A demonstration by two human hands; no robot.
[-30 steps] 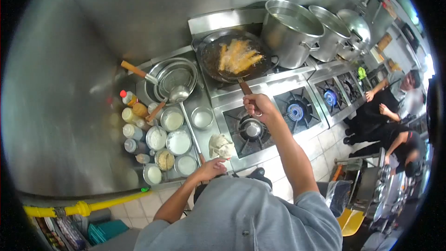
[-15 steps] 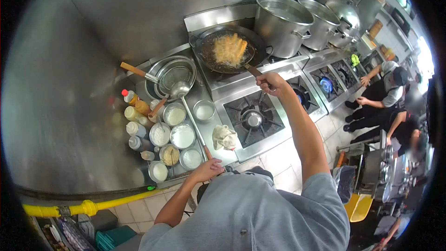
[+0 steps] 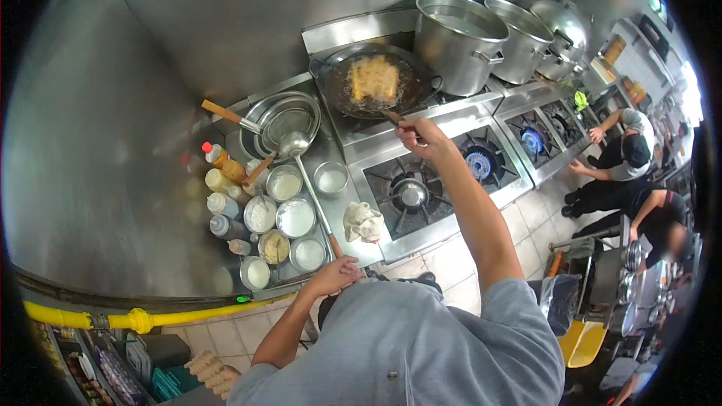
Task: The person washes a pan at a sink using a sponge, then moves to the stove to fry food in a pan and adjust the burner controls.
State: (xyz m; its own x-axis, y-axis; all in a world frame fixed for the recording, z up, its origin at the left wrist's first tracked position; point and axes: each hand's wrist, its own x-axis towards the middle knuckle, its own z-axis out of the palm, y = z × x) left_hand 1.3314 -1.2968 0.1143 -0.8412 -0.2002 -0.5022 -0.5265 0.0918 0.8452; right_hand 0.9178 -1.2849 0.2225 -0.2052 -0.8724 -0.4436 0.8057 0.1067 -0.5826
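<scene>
My right hand [image 3: 423, 137] is closed round the wooden handle [image 3: 392, 116] of a utensil whose far end is in the black wok [image 3: 338, 98]. Golden fried pieces [image 3: 374, 79] lie bunched in bubbling oil at the middle of the wok. My left hand [image 3: 336, 274] rests at the counter's front edge, by the wooden handle end of a long ladle [image 3: 294, 145]; its fingers look curled, but whether they grip the handle is not clear. A crumpled cloth [image 3: 363, 222] lies just right of that handle.
Large steel pots [image 3: 460, 45] stand right of the wok. Burners [image 3: 410, 194] are in front, one with a blue flame [image 3: 479, 165]. Bowls of powder and liquid [image 3: 295, 218], squeeze bottles [image 3: 223, 204] and a strainer [image 3: 288, 122] fill the left counter. Two people [image 3: 635, 149] stand at the right.
My right hand has moved the utensil in the wok, first right, then slightly back left. The fried pieces are gathered more tightly. My left hand has stayed near the counter edge.
</scene>
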